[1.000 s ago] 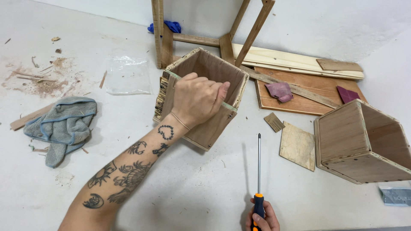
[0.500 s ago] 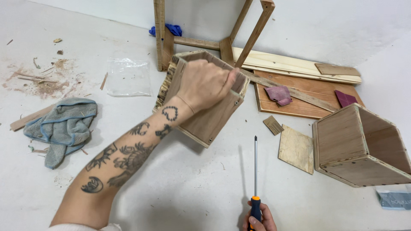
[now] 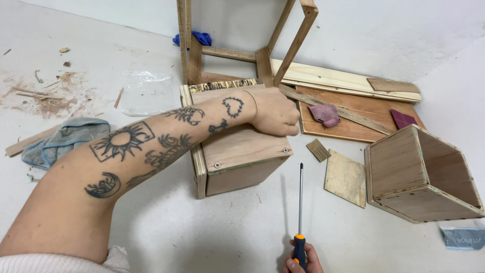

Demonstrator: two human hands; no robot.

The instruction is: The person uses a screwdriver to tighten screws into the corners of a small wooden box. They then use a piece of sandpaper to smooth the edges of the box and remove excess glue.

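**Left hand on the screwed box panel, screwdriver held below it**

The left hand (image 3: 275, 112) rests on the wooden box (image 3: 237, 146) at the centre of the white floor (image 3: 202, 232). Its fingers curl over the far right edge of the box's top panel, closed on the wood; the fingertips themselves are hidden behind the edge.

The right hand (image 3: 302, 259) shows only at the bottom edge of the view. Its fingers are wrapped around the orange-and-black handle of a screwdriver (image 3: 300, 212).

Key relation: the screwdriver's long axis runs almost straight away from the person, tip pointing up the frame. The tip lies just beside the box's near right corner, slightly right of the screw head (image 3: 286, 150) there. A second screw head (image 3: 217, 165) sits toward the panel's near left corner. The right hand is the nearer one to both screws along the shaft line; the left hand is above them on the panel.

Surroundings: a second open wooden box (image 3: 422, 174) lies on its side to the right, well apart. A square plywood piece (image 3: 346, 178) lies between the two boxes.

Packaging: a clear plastic bag (image 3: 146, 93) lies flat beyond the box to the left. A small pale blue-grey printed packet (image 3: 462, 236) sits at the lower right edge, partly cut off.
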